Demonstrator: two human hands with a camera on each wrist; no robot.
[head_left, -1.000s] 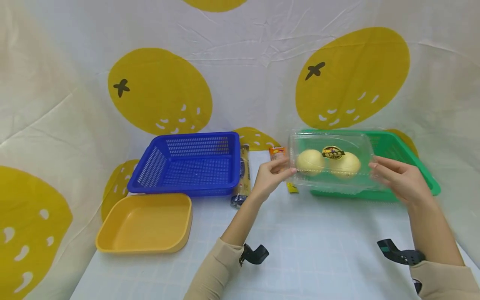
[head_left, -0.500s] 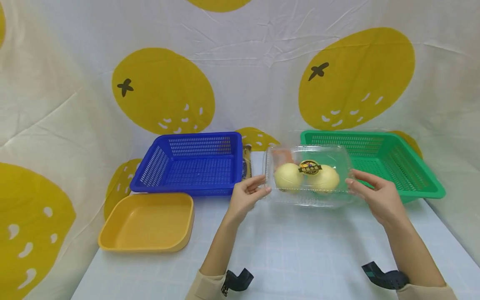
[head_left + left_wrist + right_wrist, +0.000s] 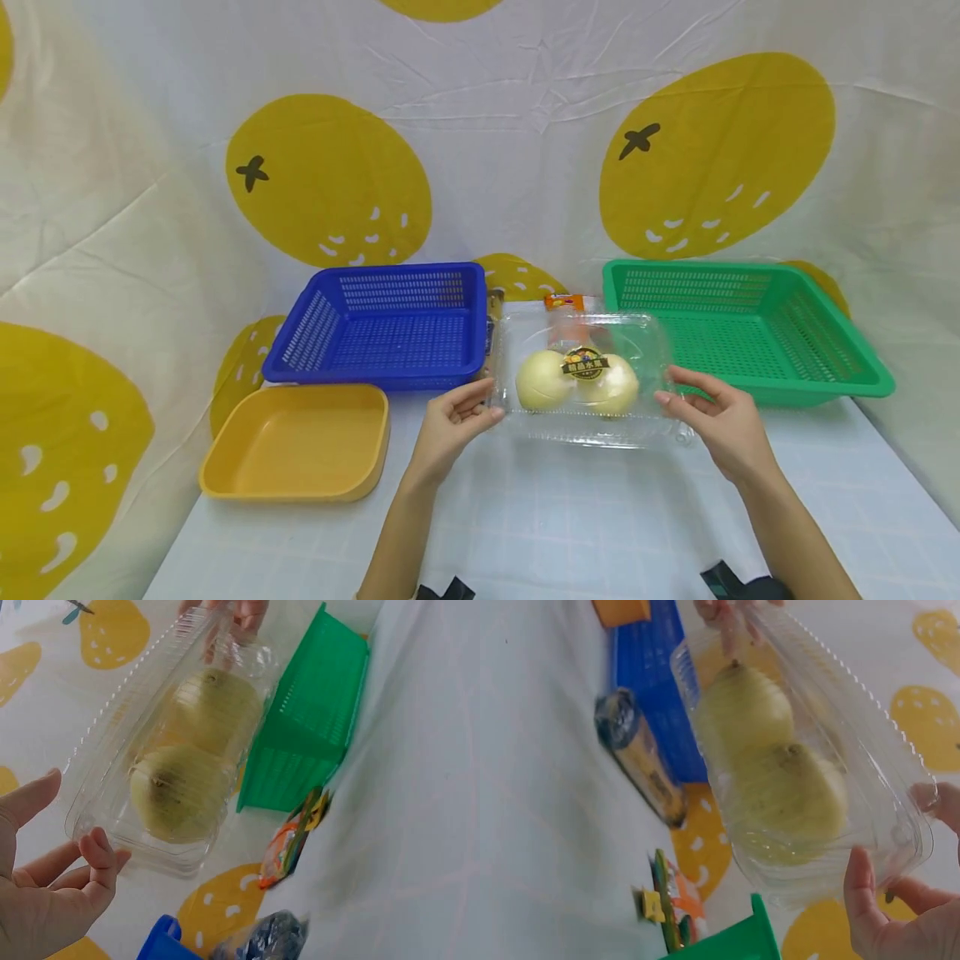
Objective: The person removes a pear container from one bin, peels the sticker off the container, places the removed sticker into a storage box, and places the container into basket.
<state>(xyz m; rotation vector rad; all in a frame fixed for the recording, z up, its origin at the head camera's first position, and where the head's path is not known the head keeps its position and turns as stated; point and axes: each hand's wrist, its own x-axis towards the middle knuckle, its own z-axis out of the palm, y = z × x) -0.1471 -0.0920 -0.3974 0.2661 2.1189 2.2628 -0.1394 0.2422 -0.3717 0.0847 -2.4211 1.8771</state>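
A clear plastic clamshell box [image 3: 585, 429] with a black and gold label hangs above the table, between both hands. Inside lie two round, pale yellow fruits [image 3: 543, 379], which look like pears with short stems in the wrist views. My left hand [image 3: 446, 433] pinches the left end of the box, thumb in front and fingers behind. At the opposite end my right hand [image 3: 723, 425] grips the box between thumb and fingers. In the right wrist view the box [image 3: 877, 817] appears tilted, with several right fingertips at its corner.
A blue basket [image 3: 375, 383] stands at back left, with a yellow tray [image 3: 296, 446] before it. On the right is a green basket [image 3: 810, 392]. Between the baskets lie a long brown packet [image 3: 645, 761], an orange packet [image 3: 564, 302] and a small yellow packet [image 3: 652, 906].
Both hands have carried the box from over the green basket leftward and nearer to me, lower in view. The green basket is now uncovered; the fruits remain inside the box.
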